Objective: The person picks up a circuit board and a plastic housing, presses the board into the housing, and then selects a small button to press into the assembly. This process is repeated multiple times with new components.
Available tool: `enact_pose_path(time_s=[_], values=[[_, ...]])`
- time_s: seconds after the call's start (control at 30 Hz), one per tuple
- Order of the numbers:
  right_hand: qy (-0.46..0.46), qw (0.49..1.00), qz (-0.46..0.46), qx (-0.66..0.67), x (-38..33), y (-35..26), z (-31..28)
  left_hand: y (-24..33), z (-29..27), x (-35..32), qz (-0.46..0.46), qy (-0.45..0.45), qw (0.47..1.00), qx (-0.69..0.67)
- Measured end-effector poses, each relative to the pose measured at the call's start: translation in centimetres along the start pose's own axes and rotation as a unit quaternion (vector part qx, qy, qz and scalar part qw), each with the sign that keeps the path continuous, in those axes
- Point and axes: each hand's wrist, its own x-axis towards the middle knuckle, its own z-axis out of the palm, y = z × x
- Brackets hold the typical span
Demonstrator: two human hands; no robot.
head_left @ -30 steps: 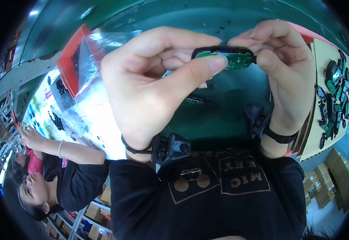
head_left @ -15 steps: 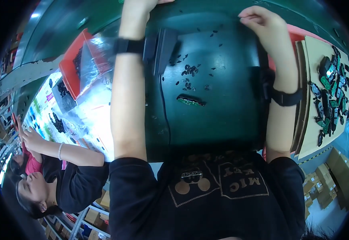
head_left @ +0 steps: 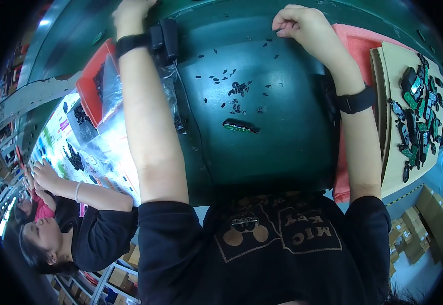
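My left hand (head_left: 132, 14) is at the far left of the green work surface, smeared by motion and partly cut off by the upper edge, so its fingers do not read clearly. At the far side, my right hand (head_left: 298, 24) hangs over the surface with its fingertips pinched together; what they hold, if anything, is too small to name. Between my arms lie several small black parts (head_left: 238, 89), most in a loose cluster and others scattered. Nearer to me rests a narrow black casing with a green circuit board (head_left: 239, 126).
To the left, a red bin (head_left: 90, 86) and clear plastic bags (head_left: 110, 142) hold small black parts. On the right, cardboard (head_left: 391, 168) bears a heap of black-and-green assemblies (head_left: 418, 109), beside a pink foam sheet (head_left: 342, 175). A co-worker (head_left: 89, 223) sits at left.
My left hand has swung further left, uncovering more of the surface. My right hand has shifted left, its fingertips still together. The casing and the cluster stay in place.
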Motion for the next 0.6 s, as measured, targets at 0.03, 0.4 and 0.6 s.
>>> enact_pose_path(time_s=[0.03,0.4,0.6], values=[[-0.004,1.000,-0.005,-0.013,0.1,-0.3,-0.1,-0.7,-0.3,0.8,-0.001,0.001,1.000,0.001],[0.084,0.996,0.016,-0.027,-1.6,-3.1,-0.9,5.3,-2.2,-14.0,0.194,-0.061,0.883,-0.423],[0.186,0.963,0.062,0.185,-3.5,-9.9,-1.0,4.5,-2.7,-22.7,0.223,-0.130,0.833,-0.489]])
